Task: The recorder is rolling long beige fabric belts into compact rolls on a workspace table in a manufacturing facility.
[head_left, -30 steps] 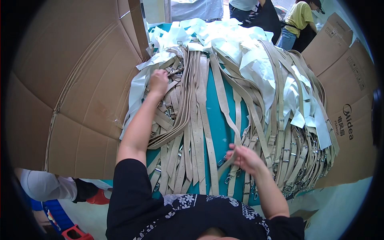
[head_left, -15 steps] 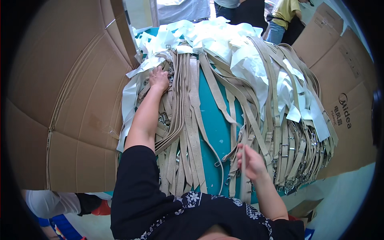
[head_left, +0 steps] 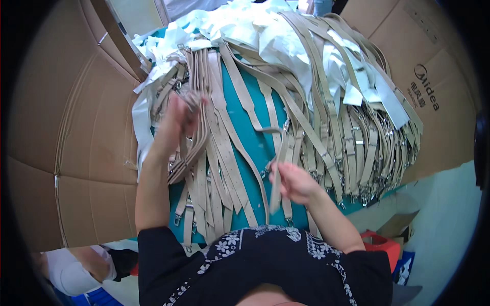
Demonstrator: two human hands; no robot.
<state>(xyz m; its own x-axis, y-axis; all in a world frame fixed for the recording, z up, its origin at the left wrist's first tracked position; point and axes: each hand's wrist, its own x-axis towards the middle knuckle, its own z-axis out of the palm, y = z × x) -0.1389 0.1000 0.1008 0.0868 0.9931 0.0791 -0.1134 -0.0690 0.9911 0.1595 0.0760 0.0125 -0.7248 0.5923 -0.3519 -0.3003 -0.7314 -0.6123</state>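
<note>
A flat, narrow beige strap (head_left: 276, 191) is pinched between the thumb and fingers of the right hand (head_left: 295, 182), its lower end blurred above the smooth teal worktop (head_left: 250, 135), near the front edge. The left hand (head_left: 176, 120) is raised over the left side of a bundle of long straps (head_left: 202, 71), whose leather-like lengths are laid side by side and dotted with punched holes; its fingers are too blurred for their grip to be told. On the right, a dense heap of straps (head_left: 352, 140) is draped and curved, fringed with shiny metal clasps (head_left: 365, 195). Crumpled, thin white sheets (head_left: 240, 25) are spread along the far side, and the worktop is flanked by creased brown cardboard (head_left: 97, 163)
</note>
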